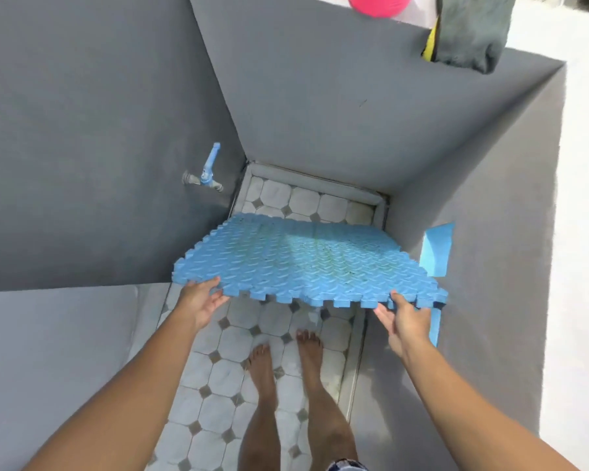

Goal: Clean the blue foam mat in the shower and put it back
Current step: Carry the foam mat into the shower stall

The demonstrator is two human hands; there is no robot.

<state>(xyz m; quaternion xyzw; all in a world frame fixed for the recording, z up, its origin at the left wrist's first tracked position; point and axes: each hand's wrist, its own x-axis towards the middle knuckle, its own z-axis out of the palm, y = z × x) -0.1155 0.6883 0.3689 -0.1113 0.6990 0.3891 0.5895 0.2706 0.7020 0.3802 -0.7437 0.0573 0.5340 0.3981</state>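
The left hand [201, 302] and right hand [405, 319] pinch the mat [303, 260] at its six-o'clock edge, level, probably for rinsing under the ten-o'clock tap [206, 171].

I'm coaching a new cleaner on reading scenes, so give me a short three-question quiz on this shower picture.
1. True or false: the blue interlocking foam mat lies flat on the white octagonal-tile floor.
2. Which grips the mat's near edge, left hand or right hand? A left, B right, C both.
3. Fill in: the blue plastic tap sits on the grey wall to the person's ____.
Key: 1 false, it is lifted; 2 C; 3 left.
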